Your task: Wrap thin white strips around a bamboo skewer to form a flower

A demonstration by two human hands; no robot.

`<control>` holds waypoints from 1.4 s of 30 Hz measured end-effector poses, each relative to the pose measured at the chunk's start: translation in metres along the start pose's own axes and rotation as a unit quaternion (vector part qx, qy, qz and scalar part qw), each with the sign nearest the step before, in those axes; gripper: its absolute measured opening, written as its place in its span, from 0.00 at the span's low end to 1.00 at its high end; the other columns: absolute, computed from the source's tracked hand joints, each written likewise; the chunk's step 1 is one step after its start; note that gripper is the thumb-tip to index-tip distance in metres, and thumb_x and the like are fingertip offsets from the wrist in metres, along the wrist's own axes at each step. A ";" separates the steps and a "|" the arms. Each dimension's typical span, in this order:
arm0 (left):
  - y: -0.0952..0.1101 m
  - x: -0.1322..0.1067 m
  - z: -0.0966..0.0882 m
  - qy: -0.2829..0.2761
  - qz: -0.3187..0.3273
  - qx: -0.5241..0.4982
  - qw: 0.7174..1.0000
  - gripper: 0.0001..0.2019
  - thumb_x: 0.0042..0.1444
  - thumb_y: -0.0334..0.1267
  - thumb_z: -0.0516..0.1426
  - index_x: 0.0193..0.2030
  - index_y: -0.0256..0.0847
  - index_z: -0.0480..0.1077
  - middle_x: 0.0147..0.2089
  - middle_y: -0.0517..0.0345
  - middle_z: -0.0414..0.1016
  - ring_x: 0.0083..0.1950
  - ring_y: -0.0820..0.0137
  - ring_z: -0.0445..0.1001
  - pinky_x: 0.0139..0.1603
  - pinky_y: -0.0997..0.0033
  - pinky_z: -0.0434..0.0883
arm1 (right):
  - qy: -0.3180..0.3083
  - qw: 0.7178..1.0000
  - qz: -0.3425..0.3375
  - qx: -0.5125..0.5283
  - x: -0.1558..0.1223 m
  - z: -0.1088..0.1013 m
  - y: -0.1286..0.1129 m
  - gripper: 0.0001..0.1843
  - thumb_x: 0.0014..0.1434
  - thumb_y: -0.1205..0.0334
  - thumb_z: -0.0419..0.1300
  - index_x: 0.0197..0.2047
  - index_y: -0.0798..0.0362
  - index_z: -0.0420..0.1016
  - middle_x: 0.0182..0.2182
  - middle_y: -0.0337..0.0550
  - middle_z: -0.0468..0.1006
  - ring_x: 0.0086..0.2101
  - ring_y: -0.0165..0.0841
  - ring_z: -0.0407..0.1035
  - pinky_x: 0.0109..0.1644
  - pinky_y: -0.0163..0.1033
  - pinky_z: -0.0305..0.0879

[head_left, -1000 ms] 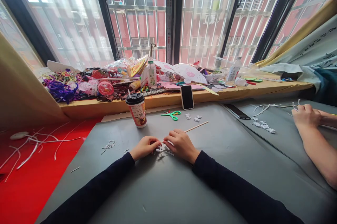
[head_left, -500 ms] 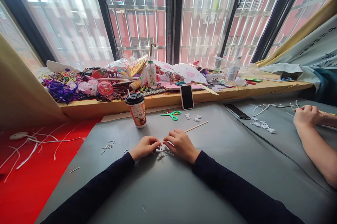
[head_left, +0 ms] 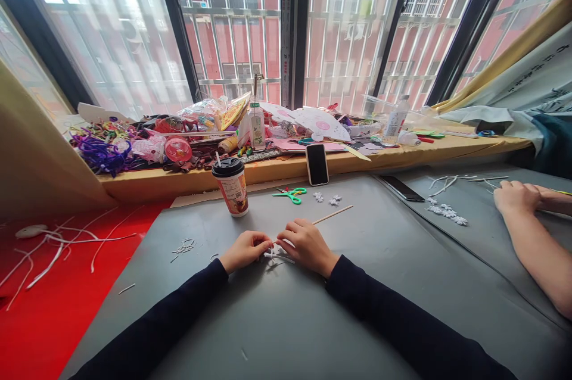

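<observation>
From behind and above the bare left hand [head_left: 243,251] and bare right hand [head_left: 308,247], the head-worn camera faced forward and down, near them. Its wide view reached past both to tall, black-framed glass windows [head_left: 302,28].

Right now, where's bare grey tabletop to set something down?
Between the right sleeve and the co-worker's forearm; also between the wooden stick and the flat-lying phone. Crowded: the cluttered windowsill, and around the green-handled scissors.
</observation>
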State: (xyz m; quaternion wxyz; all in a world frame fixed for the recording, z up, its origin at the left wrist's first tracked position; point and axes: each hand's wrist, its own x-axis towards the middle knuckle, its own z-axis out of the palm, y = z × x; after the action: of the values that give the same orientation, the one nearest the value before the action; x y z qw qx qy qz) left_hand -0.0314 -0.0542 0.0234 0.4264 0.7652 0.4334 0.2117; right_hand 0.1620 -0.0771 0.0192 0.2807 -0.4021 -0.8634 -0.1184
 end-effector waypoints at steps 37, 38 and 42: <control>-0.003 -0.008 0.003 0.198 0.170 0.342 0.903 0.14 0.59 0.39 0.44 0.36 0.39 0.69 0.33 0.56 0.68 0.30 0.74 0.65 0.32 0.75 0.60 | -0.023 0.999 0.020 -0.014 0.000 -0.003 0.006 0.12 0.61 0.62 0.47 0.40 0.51 0.70 0.30 0.42 0.69 0.33 0.31 0.60 0.35 0.36 0.49; -0.004 -0.007 0.002 0.202 0.171 0.345 0.901 0.14 0.59 0.39 0.44 0.36 0.39 0.69 0.33 0.56 0.68 0.30 0.74 0.66 0.32 0.75 0.61 | -0.020 1.000 0.018 -0.015 0.000 -0.003 0.005 0.12 0.60 0.63 0.47 0.41 0.52 0.70 0.30 0.42 0.69 0.33 0.31 0.60 0.35 0.36 0.49; -0.005 -0.007 0.003 0.201 0.170 0.328 0.907 0.14 0.59 0.39 0.44 0.36 0.40 0.69 0.33 0.57 0.68 0.31 0.74 0.66 0.33 0.75 0.61 | -0.014 1.000 0.015 -0.015 0.000 -0.005 0.004 0.11 0.59 0.65 0.48 0.41 0.51 0.70 0.30 0.42 0.69 0.33 0.31 0.60 0.35 0.36 0.49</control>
State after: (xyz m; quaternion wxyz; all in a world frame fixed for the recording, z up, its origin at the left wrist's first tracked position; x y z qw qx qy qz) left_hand -0.0359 -0.0601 0.0183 0.0122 0.8653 0.4182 0.2761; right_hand 0.1666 -0.0763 0.0230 0.2640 -0.4206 -0.8594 -0.1218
